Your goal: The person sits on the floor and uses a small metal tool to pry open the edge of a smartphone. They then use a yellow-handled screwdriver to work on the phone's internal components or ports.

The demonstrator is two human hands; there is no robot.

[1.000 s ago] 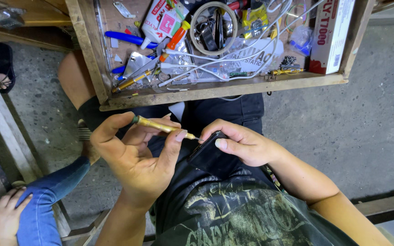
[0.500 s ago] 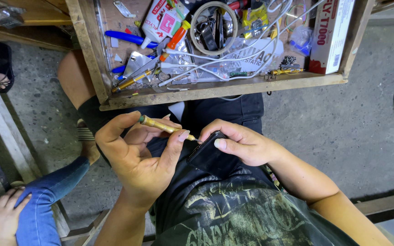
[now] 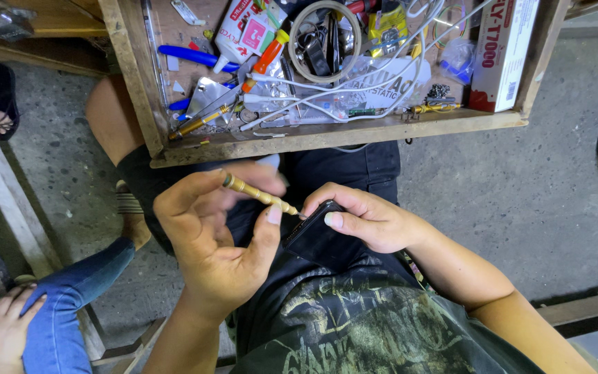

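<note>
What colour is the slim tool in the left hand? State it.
Brass-gold screwdriver, clearest in the head view.

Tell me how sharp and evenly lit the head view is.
Head view: soft, even light, no hard shadows; left hand with brass screwdriver and right hand on the dark device are sharp; glare on plastic bags in the wooden tray; edges bend slightly.
</note>
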